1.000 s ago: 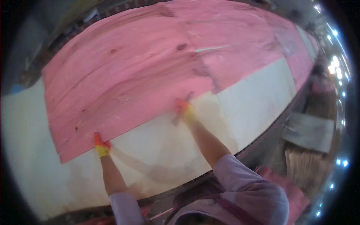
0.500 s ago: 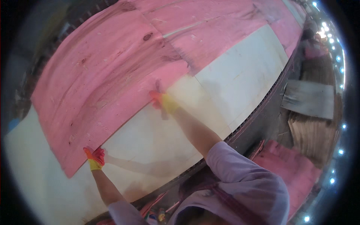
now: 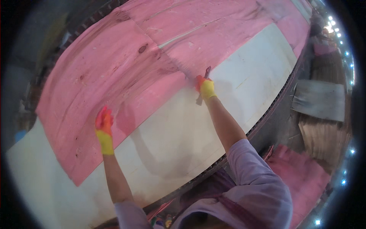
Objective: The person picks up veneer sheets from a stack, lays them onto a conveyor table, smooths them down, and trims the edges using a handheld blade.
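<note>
Both hands wear gloves that are orange-red at the fingers and yellow at the cuff. My left hand [image 3: 104, 121] is over a pink-stained wood veneer sheet [image 3: 91, 72], its fingers loosely stretched out with nothing seen in them. The sheet has dark streaks and a knot, and lies on pale veneer sheets [image 3: 164, 149]. Near the sheet's right corner, my right hand [image 3: 206, 87] is closed round a narrow dark veneer strip [image 3: 207, 71], whose ends stick out above and below the fist.
More pink sheets [image 3: 213, 42] cover the far side of the pale layer. Past the dark table edge [image 3: 263, 122], at right, are a brown veneer stack [image 3: 324, 135] with a grey-white board [image 3: 319, 100] on it and a pink sheet pile [image 3: 297, 179].
My left hand has left the sheet's near edge and moved up over its surface. My right hand has moved right and up, and the dark strip now shows in it.
</note>
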A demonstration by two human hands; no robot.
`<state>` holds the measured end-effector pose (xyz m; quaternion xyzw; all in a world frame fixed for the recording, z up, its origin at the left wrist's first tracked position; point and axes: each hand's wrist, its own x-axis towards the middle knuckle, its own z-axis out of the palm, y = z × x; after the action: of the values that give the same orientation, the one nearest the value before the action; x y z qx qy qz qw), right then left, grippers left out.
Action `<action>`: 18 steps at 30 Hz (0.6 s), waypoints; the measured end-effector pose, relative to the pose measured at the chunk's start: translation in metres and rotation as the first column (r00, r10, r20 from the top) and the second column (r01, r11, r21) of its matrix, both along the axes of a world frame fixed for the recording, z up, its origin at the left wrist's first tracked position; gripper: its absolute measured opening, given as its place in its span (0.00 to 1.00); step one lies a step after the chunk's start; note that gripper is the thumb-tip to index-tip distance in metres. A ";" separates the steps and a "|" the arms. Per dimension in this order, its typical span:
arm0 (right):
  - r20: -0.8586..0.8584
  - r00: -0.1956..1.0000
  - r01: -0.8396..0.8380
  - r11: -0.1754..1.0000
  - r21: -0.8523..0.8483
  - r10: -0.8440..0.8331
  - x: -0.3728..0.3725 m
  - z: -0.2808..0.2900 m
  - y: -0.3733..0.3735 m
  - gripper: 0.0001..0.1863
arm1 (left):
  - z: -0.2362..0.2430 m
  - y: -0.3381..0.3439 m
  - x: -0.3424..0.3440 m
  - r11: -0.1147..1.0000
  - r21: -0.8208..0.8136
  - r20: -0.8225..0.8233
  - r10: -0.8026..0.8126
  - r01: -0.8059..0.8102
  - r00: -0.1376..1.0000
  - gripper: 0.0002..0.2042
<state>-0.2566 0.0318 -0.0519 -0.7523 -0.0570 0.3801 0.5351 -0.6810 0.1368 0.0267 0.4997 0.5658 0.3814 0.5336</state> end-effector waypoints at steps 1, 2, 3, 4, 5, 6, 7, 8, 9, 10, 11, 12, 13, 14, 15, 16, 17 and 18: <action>-0.188 0.953 0.254 0.964 0.074 -0.237 0.007 -0.014 0.012 0.13 | -0.010 0.015 0.033 0.982 0.166 0.083 -0.109 0.094 0.990 0.15; -0.195 0.952 0.253 0.965 0.072 -0.235 0.004 -0.018 0.018 0.13 | -0.018 0.027 0.061 0.930 0.330 0.136 -0.214 0.160 0.967 0.16; -0.200 0.953 0.245 0.967 0.073 -0.226 0.004 -0.018 0.018 0.13 | -0.020 0.035 0.093 0.842 0.446 -0.098 -0.291 0.303 0.952 0.18; -0.211 0.955 0.230 0.970 0.078 -0.209 0.001 -0.014 0.020 0.12 | -0.013 0.041 0.118 0.724 0.518 -0.340 -0.315 0.456 0.886 0.20; -0.213 0.954 0.233 0.970 0.072 -0.213 -0.001 -0.006 0.022 0.12 | -0.008 0.043 0.142 0.703 0.455 -0.576 -0.236 0.546 0.783 0.24; -0.147 0.973 0.181 0.983 0.015 -0.177 -0.004 0.003 0.023 0.12 | -0.006 0.043 0.164 0.693 0.368 -0.771 -0.146 0.620 0.620 0.29; -0.084 0.987 0.131 0.991 -0.040 -0.134 -0.006 0.008 0.025 0.12 | -0.010 0.046 0.184 0.691 0.365 -0.773 -0.149 0.624 0.617 0.29; -0.083 0.986 0.139 0.989 -0.044 -0.142 -0.004 0.005 0.028 0.12 | -0.017 0.048 0.207 0.751 0.201 -0.884 -0.137 0.629 0.447 0.32; 0.020 0.994 0.113 0.989 -0.096 -0.112 -0.003 0.003 0.031 0.13 | -0.023 0.049 0.224 0.803 0.040 -0.957 -0.141 0.594 0.254 0.36; 0.117 0.991 0.089 0.985 -0.150 -0.072 -0.002 0.001 0.033 0.13 | -0.025 0.050 0.236 0.802 0.034 -0.957 -0.145 0.596 0.249 0.36; 0.111 0.991 0.089 0.984 -0.153 -0.073 0.002 -0.001 0.034 0.13 | -0.026 0.051 0.246 0.812 -0.121 -0.956 -0.250 0.571 0.153 0.38; 0.109 0.994 0.029 0.978 -0.205 -0.007 0.004 -0.002 0.035 0.14 | -0.027 0.050 0.252 0.804 -0.272 -0.933 -0.355 0.528 0.060 0.40; 0.103 0.993 -0.031 0.966 -0.258 0.059 0.007 -0.002 0.035 0.16 | -0.029 0.047 0.256 0.803 -0.280 -0.932 -0.359 0.526 0.052 0.40; 0.092 0.988 -0.092 0.947 -0.309 0.126 0.009 -0.003 0.034 0.17 | -0.031 0.043 0.258 0.794 -0.283 -0.933 -0.358 0.538 0.036 0.41; 0.081 0.989 -0.095 0.945 -0.312 0.126 0.009 -0.005 0.033 0.17 | -0.033 0.040 0.260 0.784 -0.286 -0.935 -0.355 0.551 0.020 0.42; 0.157 0.978 -0.081 0.945 -0.318 0.137 0.009 -0.007 0.032 0.19 | -0.034 0.037 0.262 0.782 -0.292 -0.934 -0.357 0.551 0.011 0.42; 0.232 0.962 -0.067 0.944 -0.323 0.147 0.010 -0.009 0.031 0.21 | -0.034 0.033 0.264 0.776 -0.279 -0.937 -0.348 0.566 0.015 0.43; 0.225 0.964 -0.064 0.944 -0.324 0.142 0.011 -0.010 0.030 0.21 | -0.035 0.031 0.267 0.769 -0.267 -0.940 -0.341 0.580 0.019 0.43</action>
<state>-0.2461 0.0613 -0.0623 -0.8649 -0.1010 0.3160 0.3767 -0.4139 0.1678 -0.0081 0.8257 0.5315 -0.1590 0.1024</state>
